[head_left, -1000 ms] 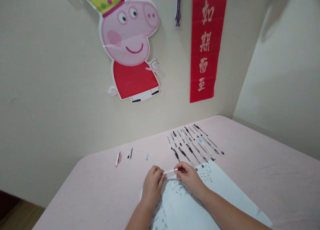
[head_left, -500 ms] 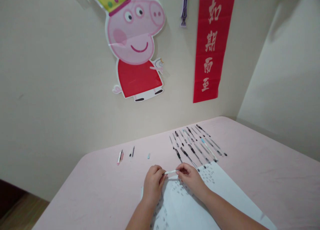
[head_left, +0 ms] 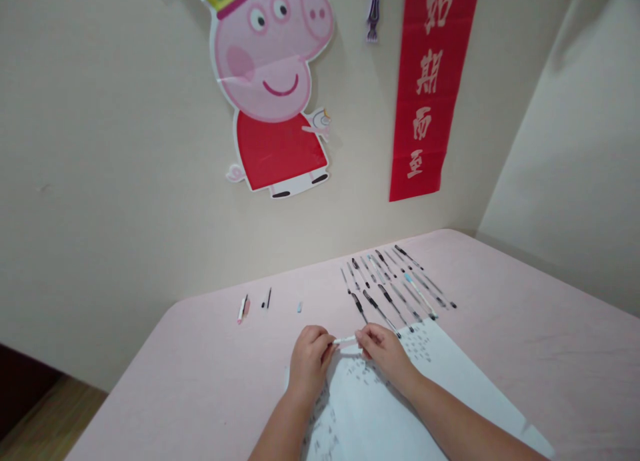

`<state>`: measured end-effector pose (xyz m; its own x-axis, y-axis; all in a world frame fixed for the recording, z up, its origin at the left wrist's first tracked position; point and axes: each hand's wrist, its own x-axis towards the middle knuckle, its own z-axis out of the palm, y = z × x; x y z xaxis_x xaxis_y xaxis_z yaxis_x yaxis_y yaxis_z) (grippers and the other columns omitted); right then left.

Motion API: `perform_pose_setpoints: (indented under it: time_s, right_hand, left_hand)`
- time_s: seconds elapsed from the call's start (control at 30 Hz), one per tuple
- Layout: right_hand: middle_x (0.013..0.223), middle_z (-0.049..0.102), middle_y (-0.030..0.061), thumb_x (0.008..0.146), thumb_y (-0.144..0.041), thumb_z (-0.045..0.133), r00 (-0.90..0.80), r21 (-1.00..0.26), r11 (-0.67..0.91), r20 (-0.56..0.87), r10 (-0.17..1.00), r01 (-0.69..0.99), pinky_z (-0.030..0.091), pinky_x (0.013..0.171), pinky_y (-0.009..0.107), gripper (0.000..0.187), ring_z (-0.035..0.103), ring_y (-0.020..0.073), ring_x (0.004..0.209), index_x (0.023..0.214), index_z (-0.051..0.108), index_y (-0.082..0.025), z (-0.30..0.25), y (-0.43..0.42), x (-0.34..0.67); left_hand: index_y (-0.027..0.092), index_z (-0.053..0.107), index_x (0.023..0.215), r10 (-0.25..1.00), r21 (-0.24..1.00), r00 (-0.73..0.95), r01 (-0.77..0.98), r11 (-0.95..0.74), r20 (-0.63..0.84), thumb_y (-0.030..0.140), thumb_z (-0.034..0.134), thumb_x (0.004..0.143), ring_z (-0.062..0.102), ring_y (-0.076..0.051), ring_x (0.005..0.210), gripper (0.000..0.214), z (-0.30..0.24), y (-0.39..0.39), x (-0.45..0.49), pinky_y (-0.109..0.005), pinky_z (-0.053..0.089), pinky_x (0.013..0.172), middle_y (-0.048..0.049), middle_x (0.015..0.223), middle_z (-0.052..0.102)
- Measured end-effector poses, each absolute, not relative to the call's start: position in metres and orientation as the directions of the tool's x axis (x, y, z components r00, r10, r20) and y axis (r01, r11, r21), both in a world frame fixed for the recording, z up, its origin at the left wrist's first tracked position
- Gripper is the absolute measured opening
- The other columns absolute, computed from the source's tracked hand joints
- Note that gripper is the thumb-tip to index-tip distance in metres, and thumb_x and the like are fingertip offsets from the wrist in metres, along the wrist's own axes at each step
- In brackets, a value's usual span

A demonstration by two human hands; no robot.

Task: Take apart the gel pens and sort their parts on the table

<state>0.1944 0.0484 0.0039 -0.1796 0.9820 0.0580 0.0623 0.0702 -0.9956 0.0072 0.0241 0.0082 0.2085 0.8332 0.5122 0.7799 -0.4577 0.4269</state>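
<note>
A slim white pen (head_left: 345,341) is stretched level between my two hands, above the far edge of a large white sheet of paper (head_left: 395,414). My left hand (head_left: 310,359) pinches its left end, and my right hand (head_left: 384,355) has its fingertips closed on the right end. Both tips of the pen are hidden by fingers. Small dark marks cover parts of the paper near both hands. Just beyond my right hand lies a black-gripped pen (head_left: 380,312), one of several in two slanting rows.
A small light-blue piece (head_left: 299,306) lies beyond my left hand. Farther left are a white-and-pink pen part (head_left: 242,310) and a thin black piece (head_left: 269,298). The pink-covered table (head_left: 200,381) meets a wall with a cartoon pig cutout (head_left: 280,147) and a red banner (head_left: 430,114).
The view has tilted down slightly. Both hands keep hold of the white pen in nearly the same place; the dark tip seen at my right fingers earlier is no longer visible.
</note>
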Motion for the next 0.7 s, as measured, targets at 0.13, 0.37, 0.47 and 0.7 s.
perform_pose_setpoints:
  time_s: [0.13, 0.37, 0.47, 0.7]
  right_hand:
    - [0.052, 0.052, -0.0027, 0.082, -0.057, 0.048, -0.183, -0.993, 0.108, 0.097, 0.978, 0.053, 0.035, 0.046, 0.023, 0.041, 0.047, 0.0119, 0.046, 0.071, 0.056, -0.018, 0.0, 0.0479, 0.1956]
    - [0.071, 0.056, 0.0001, 0.076, -0.033, 0.058, -0.143, -0.946, 0.286, 0.265, 0.953, 0.152, 0.041, 0.056, 0.025, 0.014, 0.05, 0.0135, 0.059, 0.079, 0.062, -0.019, 0.0053, 0.0457, 0.1937]
    - [0.064, 0.054, -0.0003, 0.08, -0.038, 0.055, -0.172, -0.943, 0.289, 0.261, 0.95, 0.165, 0.04, 0.055, 0.025, 0.021, 0.051, 0.0143, 0.059, 0.07, 0.058, -0.019, 0.0039, 0.0466, 0.1947]
    - [0.051, 0.049, -0.0039, 0.085, -0.058, 0.042, -0.182, -0.986, 0.116, 0.093, 0.979, 0.122, 0.033, 0.043, 0.023, 0.043, 0.042, 0.0109, 0.041, 0.071, 0.055, -0.019, -0.0015, 0.0475, 0.1964]
  left_hand:
    - [0.019, 0.067, 0.082, 0.84, 0.425, 0.189, 0.794, -0.436, 0.509, 0.027, 0.052, 0.087, 0.056, -0.019, 0.081, 0.018, 0.0089, 0.0248, 0.0076, -0.032, 0.046, 0.071, -0.0072, 0.083, 0.062]
    - [0.019, 0.068, 0.081, 0.84, 0.404, 0.21, 0.801, -0.441, 0.5, 0.028, 0.049, 0.089, 0.056, -0.02, 0.08, 0.023, 0.008, 0.0264, 0.0068, -0.032, 0.045, 0.07, -0.0083, 0.081, 0.063]
    - [0.019, 0.068, 0.081, 0.837, 0.401, 0.23, 0.794, -0.457, 0.497, 0.027, 0.05, 0.088, 0.056, -0.02, 0.08, 0.021, 0.0091, 0.0258, 0.0078, -0.032, 0.045, 0.07, -0.0079, 0.081, 0.063]
    - [0.02, 0.067, 0.081, 0.836, 0.421, 0.216, 0.784, -0.456, 0.504, 0.024, 0.052, 0.087, 0.056, -0.02, 0.08, 0.017, 0.0113, 0.0244, 0.0088, -0.031, 0.044, 0.07, -0.0068, 0.082, 0.062]
